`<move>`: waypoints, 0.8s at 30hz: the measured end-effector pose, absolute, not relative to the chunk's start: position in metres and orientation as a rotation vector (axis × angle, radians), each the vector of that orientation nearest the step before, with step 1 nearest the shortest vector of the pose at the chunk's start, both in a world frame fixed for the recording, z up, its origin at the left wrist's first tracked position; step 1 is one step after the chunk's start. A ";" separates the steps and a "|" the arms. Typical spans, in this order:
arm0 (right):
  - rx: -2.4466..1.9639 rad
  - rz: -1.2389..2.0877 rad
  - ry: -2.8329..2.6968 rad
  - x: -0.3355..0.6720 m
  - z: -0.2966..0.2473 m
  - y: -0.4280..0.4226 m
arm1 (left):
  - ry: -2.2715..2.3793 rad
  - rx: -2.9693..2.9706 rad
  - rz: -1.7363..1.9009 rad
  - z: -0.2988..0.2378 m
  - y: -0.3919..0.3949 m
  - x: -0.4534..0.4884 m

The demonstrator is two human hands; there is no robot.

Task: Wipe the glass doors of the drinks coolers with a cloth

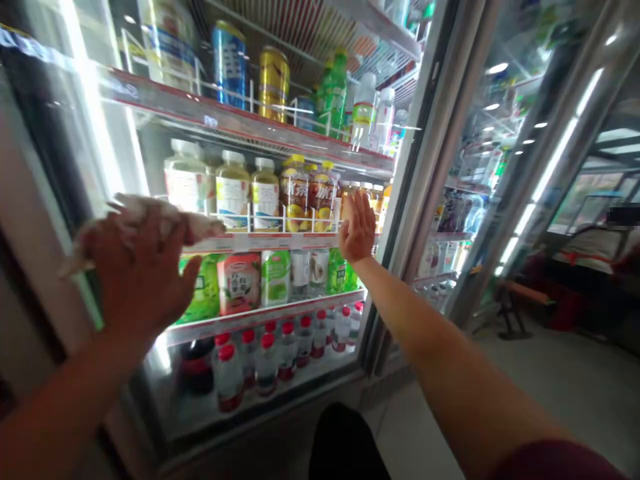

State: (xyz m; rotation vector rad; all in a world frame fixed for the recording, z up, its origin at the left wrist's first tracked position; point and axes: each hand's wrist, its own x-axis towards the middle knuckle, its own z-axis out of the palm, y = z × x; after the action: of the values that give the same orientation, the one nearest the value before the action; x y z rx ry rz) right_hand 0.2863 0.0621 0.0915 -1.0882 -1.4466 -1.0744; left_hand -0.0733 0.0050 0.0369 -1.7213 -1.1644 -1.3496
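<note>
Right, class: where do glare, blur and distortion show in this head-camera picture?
Head view: the light strip glares white at far left; lamp reflections dot the right door; the left hand and cloth are motion-blurred, the right hand is sharper; the wide lens tilts the door frame.

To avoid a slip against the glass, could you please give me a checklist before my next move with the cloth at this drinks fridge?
1. Cloth gripped in the left hand: ok.
2. Right hand open, fingers up, beside the fridge frame: ok.
3. Cloth flat against the glass: cannot tell, it is blurred.
4. Bottles on the shelves upright: ok.
5. Door fully shut: cannot tell.
6. Floor dry underfoot: cannot tell, though no puddle shows.
</note>
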 end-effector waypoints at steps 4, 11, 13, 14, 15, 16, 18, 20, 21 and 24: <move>-1.043 -1.020 -1.471 0.288 0.090 0.063 | -1.155 -1.722 -1.159 -0.065 -0.010 -0.068; -1.076 -1.026 -1.455 0.286 0.090 0.060 | -1.284 -1.958 -0.962 -0.207 -0.029 -0.054; -1.081 -1.038 -1.452 0.286 0.090 0.060 | -1.307 -2.001 -0.928 -0.235 -0.036 -0.047; -1.077 -1.041 -1.451 0.287 0.090 0.060 | -1.322 -2.025 -0.907 -0.247 -0.039 -0.044; -1.072 -1.036 -1.450 0.287 0.090 0.060 | -1.345 -2.047 -0.881 -0.256 -0.042 -0.040; -1.067 -1.027 -1.451 0.288 0.090 0.060 | -1.368 -2.062 -0.855 -0.264 -0.045 -0.037; -1.060 -1.001 -1.458 0.288 0.090 0.060 | -1.391 -2.069 -0.807 -0.273 -0.049 -0.031; -1.047 -0.976 -1.469 0.289 0.091 0.060 | -1.363 -2.066 -0.770 -0.274 -0.049 -0.023; -1.043 -0.964 -1.476 0.289 0.091 0.060 | -1.333 -2.076 -0.754 -0.273 -0.047 -0.018; -1.051 -0.936 -1.494 0.288 0.091 0.059 | -1.225 -2.174 -0.708 -0.263 -0.039 0.001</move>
State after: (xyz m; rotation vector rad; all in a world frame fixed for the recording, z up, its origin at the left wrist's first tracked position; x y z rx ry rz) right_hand 0.2885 0.0587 0.0914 -1.0505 -1.4940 -0.9360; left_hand 0.0007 -0.0394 -0.2626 -2.1739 -1.2252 -0.7076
